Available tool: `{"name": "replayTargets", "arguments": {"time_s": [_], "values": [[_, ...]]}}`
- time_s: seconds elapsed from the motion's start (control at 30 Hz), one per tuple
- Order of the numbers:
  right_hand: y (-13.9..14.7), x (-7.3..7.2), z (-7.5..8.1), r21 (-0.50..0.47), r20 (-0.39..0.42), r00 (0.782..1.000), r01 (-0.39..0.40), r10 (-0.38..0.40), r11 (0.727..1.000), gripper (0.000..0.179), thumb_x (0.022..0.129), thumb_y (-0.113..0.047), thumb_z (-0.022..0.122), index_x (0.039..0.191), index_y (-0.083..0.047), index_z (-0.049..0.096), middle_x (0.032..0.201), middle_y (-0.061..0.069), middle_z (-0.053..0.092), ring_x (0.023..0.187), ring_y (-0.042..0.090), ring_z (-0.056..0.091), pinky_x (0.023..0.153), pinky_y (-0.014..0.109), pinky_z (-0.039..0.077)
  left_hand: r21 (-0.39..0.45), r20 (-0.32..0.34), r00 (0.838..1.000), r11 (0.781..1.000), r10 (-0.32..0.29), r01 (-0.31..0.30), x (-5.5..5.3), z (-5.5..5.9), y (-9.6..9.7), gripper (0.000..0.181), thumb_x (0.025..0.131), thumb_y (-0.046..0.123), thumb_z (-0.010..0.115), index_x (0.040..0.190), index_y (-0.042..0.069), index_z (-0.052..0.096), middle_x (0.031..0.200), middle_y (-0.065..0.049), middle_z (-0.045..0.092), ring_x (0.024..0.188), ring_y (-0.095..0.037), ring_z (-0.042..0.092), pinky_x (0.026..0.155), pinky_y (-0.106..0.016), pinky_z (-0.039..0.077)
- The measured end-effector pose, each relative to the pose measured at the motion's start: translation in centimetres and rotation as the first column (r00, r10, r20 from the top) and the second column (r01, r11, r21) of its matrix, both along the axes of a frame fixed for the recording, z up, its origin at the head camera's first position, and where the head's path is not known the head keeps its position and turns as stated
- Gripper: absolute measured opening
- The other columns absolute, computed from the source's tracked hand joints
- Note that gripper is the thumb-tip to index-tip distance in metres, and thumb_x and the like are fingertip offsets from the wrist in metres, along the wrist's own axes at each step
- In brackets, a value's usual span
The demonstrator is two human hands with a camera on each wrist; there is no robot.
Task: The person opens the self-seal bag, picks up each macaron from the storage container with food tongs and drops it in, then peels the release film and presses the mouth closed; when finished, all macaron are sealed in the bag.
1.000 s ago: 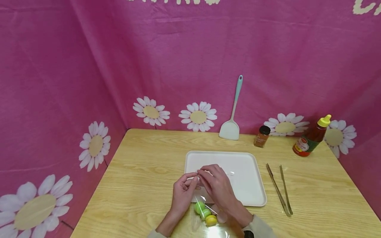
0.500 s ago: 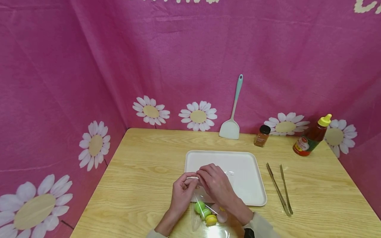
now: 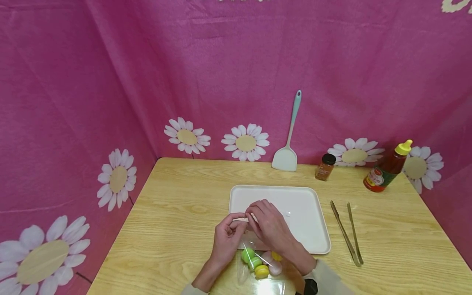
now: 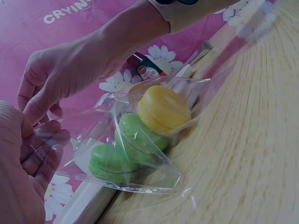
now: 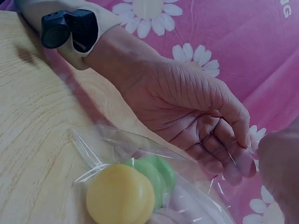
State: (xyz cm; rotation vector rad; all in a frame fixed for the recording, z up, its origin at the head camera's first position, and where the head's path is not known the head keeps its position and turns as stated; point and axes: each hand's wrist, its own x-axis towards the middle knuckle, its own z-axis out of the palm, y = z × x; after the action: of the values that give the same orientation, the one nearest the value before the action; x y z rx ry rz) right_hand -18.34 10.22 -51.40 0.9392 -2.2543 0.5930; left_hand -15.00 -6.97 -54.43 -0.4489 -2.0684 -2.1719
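Note:
A clear plastic bag (image 4: 159,179) with several macarons in it hangs from both hands at the tray's near edge. Through the film I see green macarons (image 3: 254,262), a yellow macaron (image 3: 262,271) and a pale pinkish macaron (image 3: 275,268); another yellow one is partly covered by the right forearm. My left hand (image 3: 226,238) pinches the bag's upper edge between thumb and fingers. Close beside it, my right hand (image 3: 271,224) pinches the same edge, its fingertips meeting those of the left. The right wrist view shows the film (image 5: 135,140) stretching up to the right fingertips.
Under and behind the hands lies a white rectangular tray (image 3: 306,221). Metal tongs (image 3: 346,235) lie to its right. Farther back stand a spice jar (image 3: 325,167) and a sauce bottle (image 3: 387,168); a spatula (image 3: 285,157) leans on the pink cloth (image 3: 206,73).
Both hands stay nearly in place, fingertips still together at the bag's edge. The right hand shifts slightly, and the second yellow macaron shows more. The head view tilts down a little.

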Motion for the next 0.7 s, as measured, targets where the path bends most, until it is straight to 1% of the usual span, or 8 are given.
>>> {"name": "replayTargets", "arguments": {"time_s": [0.07,0.17,0.3,0.4,0.53,0.7], "values": [[0.05,0.05,0.05,0.004,0.005,1.000,-0.011,0.011,1.000,0.008,0.099,-0.015,0.070,0.099,-0.008,0.073,0.100,0.003,0.069,0.093,0.021,0.062,0.077,0.034,0.054,0.002,-0.006,1.000,1.000,0.001,-0.001,0.01,-0.05,-0.03,0.018,0.103,0.002,0.062,0.121,-0.001,0.067,0.092,-0.023,0.077,0.083,-0.023,0.071,0.075,-0.020,0.053],[0.15,0.11,0.18,0.028,-0.015,1.000,-0.026,0.027,0.999,0.010,0.100,-0.017,0.071,0.102,-0.008,0.074,0.102,0.004,0.069,0.094,0.020,0.062,0.077,0.033,0.053,0.004,-0.020,1.000,1.000,0.002,-0.002,0.03,-0.06,-0.05,0.020,0.103,0.001,0.061,0.122,-0.003,0.067,0.092,-0.023,0.077,0.083,-0.023,0.071,0.075,-0.019,0.053],[0.22,0.15,0.50,0.085,-0.057,0.998,-0.034,0.039,0.996,0.007,0.098,-0.013,0.073,0.103,-0.008,0.074,0.102,0.004,0.069,0.093,0.021,0.062,0.075,0.032,0.053,-0.004,-0.024,1.000,1.000,0.005,-0.006,0.06,0.07,-0.05,0.020,0.103,0.001,0.061,0.121,-0.004,0.067,0.091,-0.023,0.077,0.081,-0.020,0.070,0.071,-0.018,0.052],[0.20,0.12,0.72,0.107,-0.064,0.997,-0.025,0.032,0.994,0.006,0.096,-0.011,0.074,0.101,-0.008,0.073,0.100,0.004,0.069,0.092,0.021,0.062,0.074,0.032,0.052,-0.011,-0.022,1.000,1.000,0.006,-0.007,0.07,0.16,-0.03,0.020,0.103,0.003,0.062,0.121,-0.004,0.068,0.091,-0.023,0.076,0.081,-0.020,0.070,0.070,-0.017,0.052],[0.12,-0.05,0.73,0.083,-0.056,0.998,-0.006,0.011,0.997,0.005,0.095,-0.010,0.073,0.098,-0.007,0.072,0.098,0.004,0.069,0.091,0.021,0.062,0.073,0.033,0.052,-0.016,-0.033,0.999,1.000,0.001,-0.002,0.06,0.11,0.02,0.020,0.104,0.003,0.061,0.121,-0.003,0.068,0.092,-0.022,0.077,0.082,-0.021,0.070,0.072,-0.018,0.054],[0.03,-0.24,0.49,0.015,-0.024,1.000,-0.001,0.002,1.000,0.005,0.095,-0.012,0.068,0.095,-0.007,0.069,0.095,0.004,0.067,0.089,0.020,0.061,0.073,0.033,0.052,-0.016,-0.068,0.998,1.000,-0.006,0.005,0.00,-0.16,0.01,0.020,0.104,0.001,0.061,0.122,-0.003,0.068,0.092,-0.020,0.078,0.082,-0.026,0.071,0.075,-0.020,0.055]]}}
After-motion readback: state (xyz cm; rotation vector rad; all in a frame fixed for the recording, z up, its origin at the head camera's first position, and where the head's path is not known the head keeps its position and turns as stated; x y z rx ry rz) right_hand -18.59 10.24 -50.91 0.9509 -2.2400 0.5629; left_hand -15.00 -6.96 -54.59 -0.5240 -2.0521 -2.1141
